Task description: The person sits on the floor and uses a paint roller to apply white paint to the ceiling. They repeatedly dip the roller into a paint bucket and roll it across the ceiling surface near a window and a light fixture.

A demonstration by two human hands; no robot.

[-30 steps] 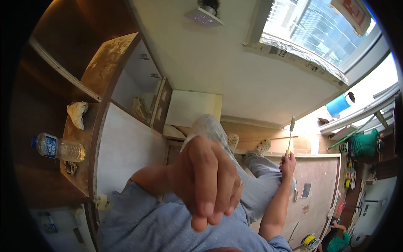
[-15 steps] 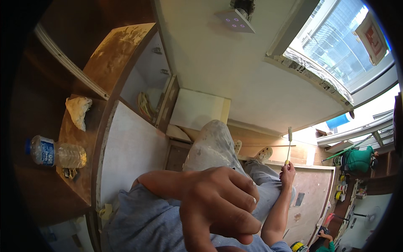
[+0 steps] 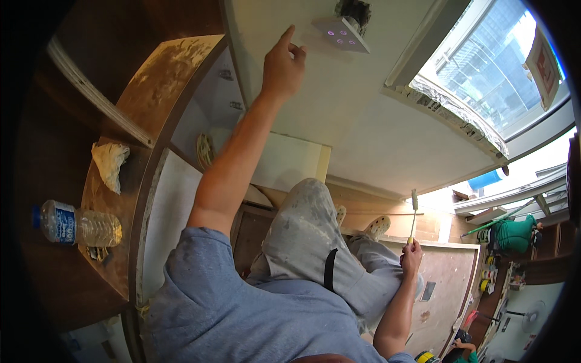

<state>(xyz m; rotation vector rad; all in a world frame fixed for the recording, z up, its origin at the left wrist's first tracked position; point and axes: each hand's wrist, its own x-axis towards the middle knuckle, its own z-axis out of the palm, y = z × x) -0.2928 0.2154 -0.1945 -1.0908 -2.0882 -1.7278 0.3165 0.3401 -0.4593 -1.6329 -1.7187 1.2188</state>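
Note:
My left hand [image 3: 284, 69] is raised in front of the pale wall [image 3: 345, 109], index finger stretched out and the other fingers partly bent, with nothing in it. I cannot tell whether the fingertip touches the wall. To the right of that hand, a white square switch panel [image 3: 342, 35] with several lit purple rings hangs loose by a rough hole. My right hand [image 3: 412, 257], lower on the right, is closed round the yellow handle of a small paint roller [image 3: 414, 201]. The roller head points up and away from me, near the foot of the wall.
A plastic bottle [image 3: 100, 227] and a crumpled pale cloth-like piece [image 3: 110, 166] lie on the brown cabinet at left. A flat dark rectangle [image 3: 428, 291] rests on the stained board [image 3: 448, 272] at right. A window [image 3: 478, 66] is upper right; a person in green [image 3: 514, 233] bends beyond.
My left hand has swung from close in front of me up to the wall beside the switch panel. My right hand keeps its hold on the roller and has barely moved.

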